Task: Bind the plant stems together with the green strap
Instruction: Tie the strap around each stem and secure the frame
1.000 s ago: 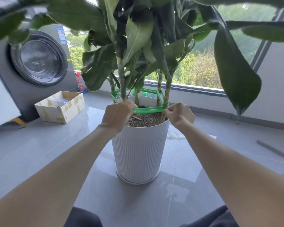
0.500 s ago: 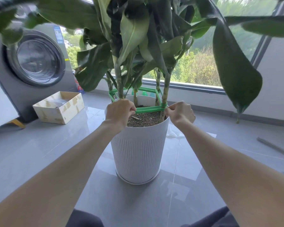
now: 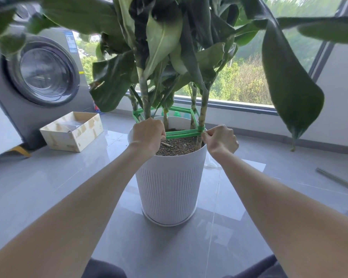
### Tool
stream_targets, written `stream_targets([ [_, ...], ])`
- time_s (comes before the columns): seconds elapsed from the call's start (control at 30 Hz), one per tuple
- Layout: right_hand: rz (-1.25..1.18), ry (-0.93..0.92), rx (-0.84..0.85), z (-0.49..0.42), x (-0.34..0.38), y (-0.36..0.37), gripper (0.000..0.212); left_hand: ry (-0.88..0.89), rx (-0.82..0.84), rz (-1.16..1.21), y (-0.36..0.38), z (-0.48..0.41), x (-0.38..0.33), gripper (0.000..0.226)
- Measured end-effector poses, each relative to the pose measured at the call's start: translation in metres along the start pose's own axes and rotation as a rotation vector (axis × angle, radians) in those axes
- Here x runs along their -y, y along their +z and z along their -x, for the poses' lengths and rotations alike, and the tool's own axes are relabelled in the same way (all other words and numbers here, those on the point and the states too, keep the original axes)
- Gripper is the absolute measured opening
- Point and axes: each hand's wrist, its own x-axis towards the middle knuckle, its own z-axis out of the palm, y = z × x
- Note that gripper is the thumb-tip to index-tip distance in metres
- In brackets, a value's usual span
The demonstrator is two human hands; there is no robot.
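A tall leafy plant stands in a white ribbed pot (image 3: 170, 183) on the floor. Several thin stems (image 3: 203, 109) rise from the soil. A green strap (image 3: 181, 133) loops around the stems just above the pot rim, wrapped around the front right stem. My left hand (image 3: 148, 135) grips the strap at its front left end, fingers curled over it. My right hand (image 3: 219, 138) pinches the strap end beside the right stem. The stretch of strap between my hands is taut and level.
A grey washing machine (image 3: 38, 77) stands at the left, with an open cardboard box (image 3: 72, 130) before it. A window runs along the back wall. A long rod (image 3: 338, 180) lies on the tiled floor at the right. Large leaves hang overhead and at the right.
Both hands stayed on the strap; the left closed further over its end. The strap's front stretch rose slightly and the view shifted a little closer.
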Motion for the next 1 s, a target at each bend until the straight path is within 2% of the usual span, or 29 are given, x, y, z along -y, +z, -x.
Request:
stream_targets([
  [0.3,-0.039,0.044,-0.052,-0.002,-0.009,-0.002,0.029,0.025,0.013,0.043,0.002,0.004,0.006,0.014],
  [0.53,-0.162,0.248,-0.045,0.0,-0.01,-0.004,0.07,0.027,-0.004,0.073,0.004,0.005,0.008,0.014],
  [0.57,-0.187,0.265,-0.027,0.0,-0.01,-0.004,0.066,0.026,-0.006,0.075,0.004,0.004,0.008,0.014],
  [0.67,-0.348,0.26,0.003,0.0,-0.009,-0.002,0.035,0.024,-0.005,0.084,0.004,0.004,0.008,0.013],
  [0.73,-0.455,0.258,-0.014,0.002,-0.009,0.0,0.025,0.023,-0.004,0.086,0.004,0.004,0.009,0.014],
  [1.0,-0.561,0.134,0.039,0.005,-0.009,0.005,0.024,0.017,-0.003,0.092,0.005,0.005,0.01,0.012],
])
